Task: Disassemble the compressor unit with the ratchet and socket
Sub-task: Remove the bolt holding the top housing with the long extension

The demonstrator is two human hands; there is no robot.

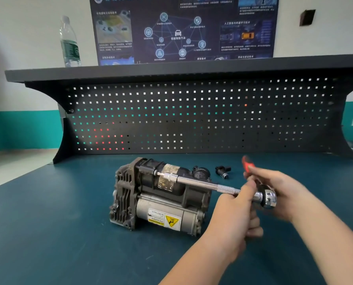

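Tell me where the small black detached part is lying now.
In the head view, the small black detached part lies on the blue-green bench mat, right of the grey compressor unit, below the pegboard.

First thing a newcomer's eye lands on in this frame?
Probably the grimy compressor with its yellow warning label, mid-bench on the teal mat, with a long chrome extension bar reaching onto its upper end. Next, the two hands at right: the left hand pinches the bar, the right hand holds the ratchet, its red handle blurred. Behind stands a black pegboard.
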